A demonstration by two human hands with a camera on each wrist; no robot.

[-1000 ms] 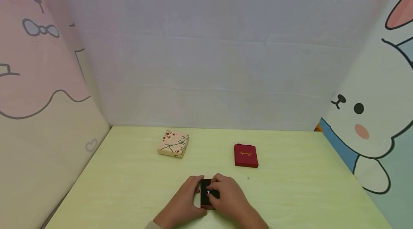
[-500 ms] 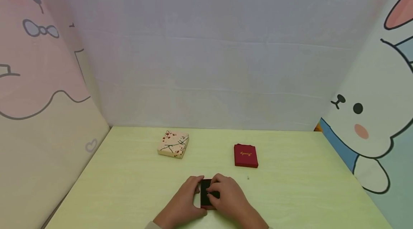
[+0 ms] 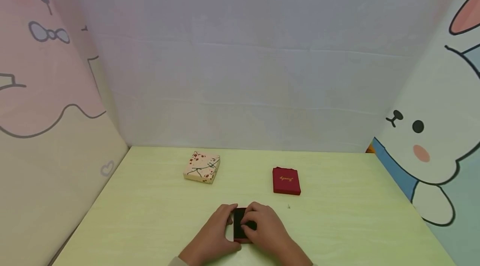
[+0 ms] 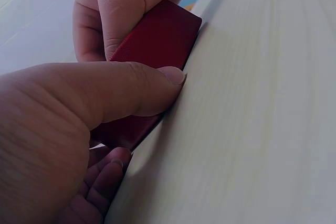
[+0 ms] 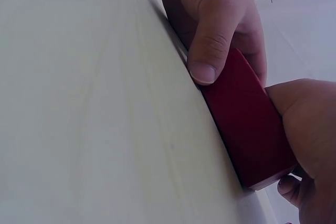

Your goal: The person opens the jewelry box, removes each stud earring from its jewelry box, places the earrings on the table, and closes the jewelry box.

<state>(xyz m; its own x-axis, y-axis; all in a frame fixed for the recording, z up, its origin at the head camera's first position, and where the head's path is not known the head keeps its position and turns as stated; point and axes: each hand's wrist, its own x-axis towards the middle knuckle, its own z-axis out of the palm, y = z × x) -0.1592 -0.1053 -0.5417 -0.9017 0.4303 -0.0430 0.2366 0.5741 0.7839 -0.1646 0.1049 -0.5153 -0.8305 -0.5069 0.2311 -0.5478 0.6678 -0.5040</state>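
A small dark red jewelry box [image 4: 160,38] with a black pad [image 3: 238,225] inside stands on the table, between my two hands. My left hand [image 3: 213,231] grips it from the left, thumb along the near wall and fingers at the far edge. Over the black pad, my right hand [image 3: 268,228] brings thumb and forefinger together in a pinch. The tiny silvery piece of jewelry at those fingertips is hidden by them now. In the right wrist view, the left thumb [image 5: 205,69] presses on the box's red side wall.
The red lid [image 3: 286,181] with gold lettering lies beyond my right hand. A tiny shiny piece [image 3: 288,206] is on the table in front of that lid. Farther left sits a flower-patterned cream box [image 3: 202,167]. A white cloth wall [image 3: 243,91] rises behind the table [image 3: 356,216].
The silvery sparkle between my right thumb and forefinger, bright a second ago, has dropped out of sight behind the fingertips. Both hands and the box stay in place.
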